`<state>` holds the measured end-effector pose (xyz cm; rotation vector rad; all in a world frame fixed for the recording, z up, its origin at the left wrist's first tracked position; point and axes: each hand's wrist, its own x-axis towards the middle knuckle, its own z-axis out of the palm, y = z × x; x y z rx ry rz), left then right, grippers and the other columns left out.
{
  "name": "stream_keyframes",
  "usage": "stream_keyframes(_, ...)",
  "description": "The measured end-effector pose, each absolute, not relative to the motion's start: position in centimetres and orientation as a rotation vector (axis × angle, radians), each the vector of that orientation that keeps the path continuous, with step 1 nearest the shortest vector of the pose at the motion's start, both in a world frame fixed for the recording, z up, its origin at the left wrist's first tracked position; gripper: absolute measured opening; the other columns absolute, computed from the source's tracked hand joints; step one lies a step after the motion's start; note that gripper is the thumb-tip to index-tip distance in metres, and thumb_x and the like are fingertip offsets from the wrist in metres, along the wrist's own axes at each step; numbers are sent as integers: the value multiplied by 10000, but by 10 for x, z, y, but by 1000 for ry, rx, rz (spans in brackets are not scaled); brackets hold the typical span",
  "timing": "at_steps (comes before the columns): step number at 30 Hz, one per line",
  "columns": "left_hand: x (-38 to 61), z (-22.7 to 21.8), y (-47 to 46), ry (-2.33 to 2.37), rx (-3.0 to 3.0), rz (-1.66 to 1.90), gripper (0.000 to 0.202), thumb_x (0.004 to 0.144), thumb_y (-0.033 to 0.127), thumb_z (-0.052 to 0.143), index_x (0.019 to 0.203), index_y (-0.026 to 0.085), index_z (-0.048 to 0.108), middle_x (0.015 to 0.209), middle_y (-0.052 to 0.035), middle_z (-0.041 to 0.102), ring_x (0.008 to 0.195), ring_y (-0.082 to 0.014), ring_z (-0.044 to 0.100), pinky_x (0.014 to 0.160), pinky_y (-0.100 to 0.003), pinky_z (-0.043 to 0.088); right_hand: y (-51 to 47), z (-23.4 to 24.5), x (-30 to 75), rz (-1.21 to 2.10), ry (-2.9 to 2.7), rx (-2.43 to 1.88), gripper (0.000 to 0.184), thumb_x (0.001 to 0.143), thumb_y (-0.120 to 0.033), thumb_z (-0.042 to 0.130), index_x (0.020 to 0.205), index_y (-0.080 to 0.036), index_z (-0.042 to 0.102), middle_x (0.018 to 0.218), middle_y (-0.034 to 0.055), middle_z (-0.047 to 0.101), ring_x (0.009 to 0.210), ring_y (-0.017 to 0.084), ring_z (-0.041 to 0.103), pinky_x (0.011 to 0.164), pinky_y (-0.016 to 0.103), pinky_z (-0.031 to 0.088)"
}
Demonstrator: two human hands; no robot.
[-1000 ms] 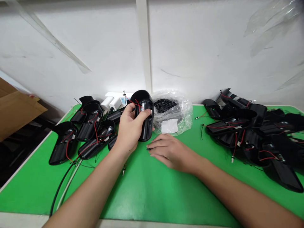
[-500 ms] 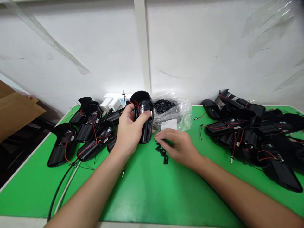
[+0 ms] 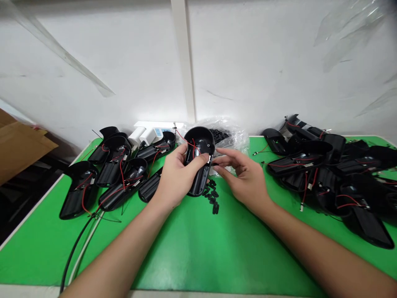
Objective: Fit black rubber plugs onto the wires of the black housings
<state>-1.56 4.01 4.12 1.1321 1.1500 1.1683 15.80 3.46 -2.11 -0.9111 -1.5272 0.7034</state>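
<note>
My left hand [image 3: 175, 178] is shut on a black plastic housing [image 3: 198, 159] with red wires running out of its hollow end. My right hand [image 3: 243, 176] is beside the housing's right side, with its thumb and fingers apart. A small dark speck near the thumb tip is too small to identify. Below the housing, a short line of small black rubber-like pieces [image 3: 211, 195] lies on the green work surface [image 3: 223, 248], close to neither hand's fingers. The housing's lower end nearly reaches these pieces.
Several wired black housings [image 3: 119, 178] lie to the left, and a larger heap [image 3: 319, 174] lies to the right. Behind my hands are a clear bag of black pieces [image 3: 225, 132] and white power adapters [image 3: 145, 134]. A black cable [image 3: 74, 248] crosses the table's left edge.
My right hand has moved up from the small black pieces to beside the housing. My left hand has carried the housing slightly right and tilted it. A line of small pieces has appeared on the table since the oldest frame.
</note>
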Motion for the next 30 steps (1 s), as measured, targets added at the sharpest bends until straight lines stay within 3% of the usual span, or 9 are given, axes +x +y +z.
stream_keyframes(5,-17,37,41,1148,1192,1156,334,785,417,841,1011,203,716,856,22,736,719,-55,634,660,-129,568,35,-21,156,784,-1430,-885,398,907,-206,791,1295,-259,722,1055,43,812,970,205,796,933,418,664)
stream_keyframes(11,-15,36,41,1134,1158,1134,338,776,398,851,1036,227,717,828,39,710,657,-58,628,574,-142,565,35,-15,155,989,-1289,-780,416,857,-168,820,1259,-242,747,1031,40,803,895,157,774,864,337,677)
stream_keyframes(17,-12,37,39,1114,1069,1108,389,751,428,869,1044,240,695,786,48,701,577,-97,629,492,-236,601,34,-13,155,1066,-1216,-805,468,817,-201,852,1266,-225,725,999,37,743,835,141,726,797,304,654)
stream_keyframes(24,-16,31,45,1230,1273,1189,278,818,398,808,1011,211,733,877,33,750,744,-43,631,721,-125,527,33,-8,155,1130,-1176,-807,499,771,-187,882,1240,-206,713,963,35,765,841,142,728,815,297,639)
stream_keyframes(30,-17,31,46,1229,1320,1144,225,821,367,800,982,224,732,880,62,751,755,-30,614,748,-136,489,34,-5,155,1194,-1113,-789,584,737,-170,912,1270,-228,679,951,20,762,819,131,722,780,266,621)
